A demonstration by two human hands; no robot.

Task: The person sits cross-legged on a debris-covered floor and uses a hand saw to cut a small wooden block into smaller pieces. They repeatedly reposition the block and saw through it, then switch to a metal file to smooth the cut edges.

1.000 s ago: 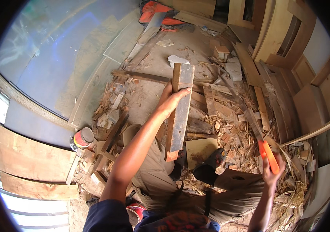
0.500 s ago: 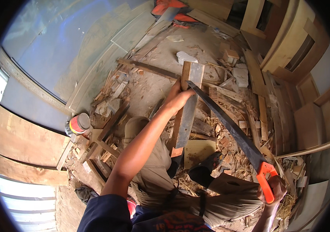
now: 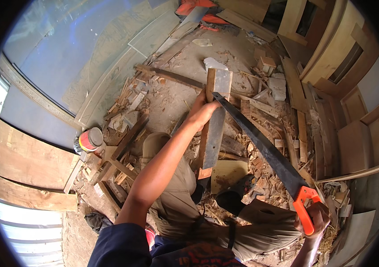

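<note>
My left hand (image 3: 203,111) is closed round a long wooden beam (image 3: 211,140), gripping it toward its far end; the fingers wrap its left side and are partly hidden. The beam has a grey, weathered top face and points away from me, its near end between my feet. At the lower right, my right hand (image 3: 316,218) is wrapped round the orange handle of a handsaw (image 3: 265,151). The saw's dark blade slants up to the left, and its tip lies over the beam right beside my left hand. Whether the teeth touch the wood I cannot tell.
Another piece of timber (image 3: 169,76) lies across the floor beyond the beam. Wood scraps and chips (image 3: 260,171) litter the ground around my feet. A paint can (image 3: 90,139) stands at the left; wooden panels (image 3: 358,147) lean at the right, glass sheets (image 3: 109,71) at the left.
The beam, my left hand and the saw's tip have shifted very slightly left in the picture. Both hands keep the same holds.
</note>
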